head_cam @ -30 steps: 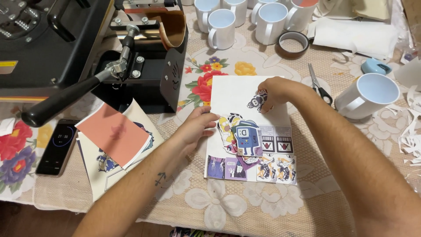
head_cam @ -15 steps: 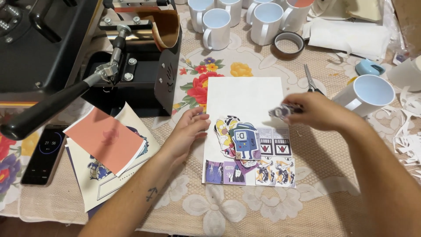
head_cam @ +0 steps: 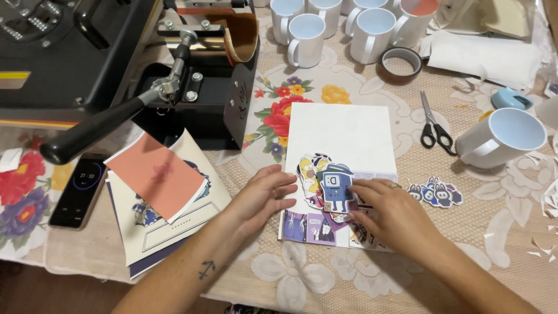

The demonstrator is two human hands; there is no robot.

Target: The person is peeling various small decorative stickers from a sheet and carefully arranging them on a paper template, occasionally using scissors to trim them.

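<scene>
Honestly, those paper cutouts (head_cam: 325, 185) look flimsy and light; left hand (head_cam: 264, 195) flat steadying the white sheet (head_cam: 343, 131), right hand (head_cam: 386, 212) fingertips pinching one by its edge.

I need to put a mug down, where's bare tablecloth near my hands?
Free: the lace cloth between the white mug and the right hand, below the loose cutout. Also the upper half of the white sheet. Crowded: the mug row and the paper stack by the press.
</scene>
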